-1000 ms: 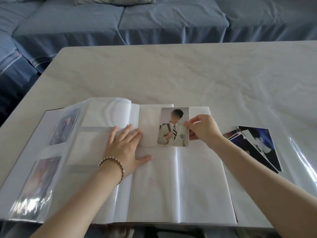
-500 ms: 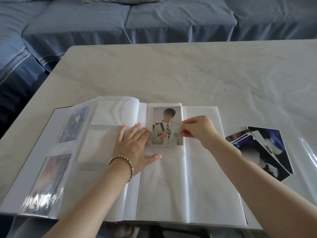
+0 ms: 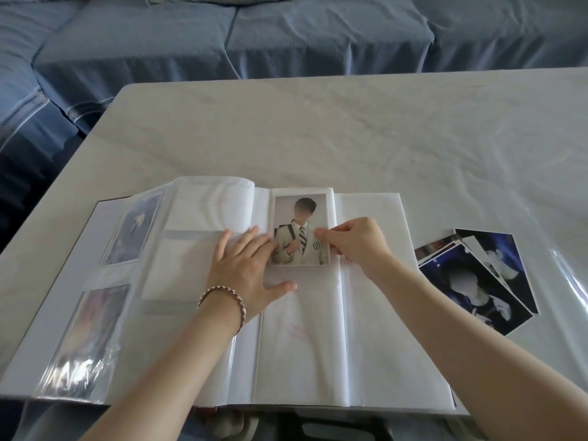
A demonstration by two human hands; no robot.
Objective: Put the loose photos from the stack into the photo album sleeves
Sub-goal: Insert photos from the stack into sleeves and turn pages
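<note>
My left hand (image 3: 245,265) lies spread flat on the album (image 3: 366,345), steadying the page. Just beyond its fingertips, my right hand (image 3: 356,246) pinches the photo (image 3: 300,230) by its edge, to guide it into the sleeve. The stack (image 3: 477,275) lies right of that hand.

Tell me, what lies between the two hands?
Head view: the photo lies between them; the left hand rests at its left edge, the right hand pinches its right.
</note>
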